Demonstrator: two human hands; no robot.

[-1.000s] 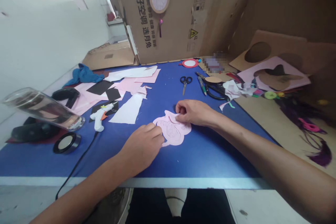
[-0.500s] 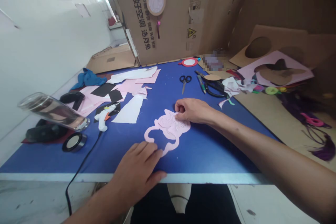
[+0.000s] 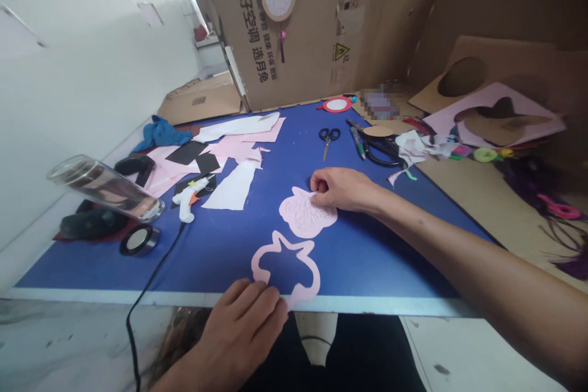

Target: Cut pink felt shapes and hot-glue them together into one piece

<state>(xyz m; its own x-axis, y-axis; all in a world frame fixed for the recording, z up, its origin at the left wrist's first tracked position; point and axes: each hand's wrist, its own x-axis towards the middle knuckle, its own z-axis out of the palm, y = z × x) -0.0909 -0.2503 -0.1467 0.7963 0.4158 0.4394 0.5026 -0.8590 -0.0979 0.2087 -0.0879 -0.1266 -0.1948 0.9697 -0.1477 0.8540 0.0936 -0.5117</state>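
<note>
A pink cut-out outline (image 3: pixel 314 269), shaped like a head with pointed ears, lies near the front edge of the blue table mat (image 3: pixel 367 257). My left hand (image 3: pixel 257 312) grips its lower left part, fingers pressed together. Just behind it is a solid pink piece (image 3: pixel 305 215) with pencil-like lines on it. My right hand (image 3: pixel 337 187) pinches that piece at its upper right edge, thumb against curled forefinger. The two pink pieces lie apart, with blue mat showing between them.
Behind are scissors (image 3: pixel 327 141), a green pen (image 3: pixel 357 143) and a red-rimmed oval (image 3: pixel 337 104). On the left stand a glue gun (image 3: pixel 187 203), a tilted glass bottle (image 3: pixel 113 190), a black roll (image 3: pixel 139 239) and paper scraps (image 3: pixel 232 187). Cardboard (image 3: pixel 303 73) rises behind.
The pink outline has moved toward the front edge with my left hand, away from the solid piece it overlapped. My right hand remains at the solid piece. The view has shifted slightly.
</note>
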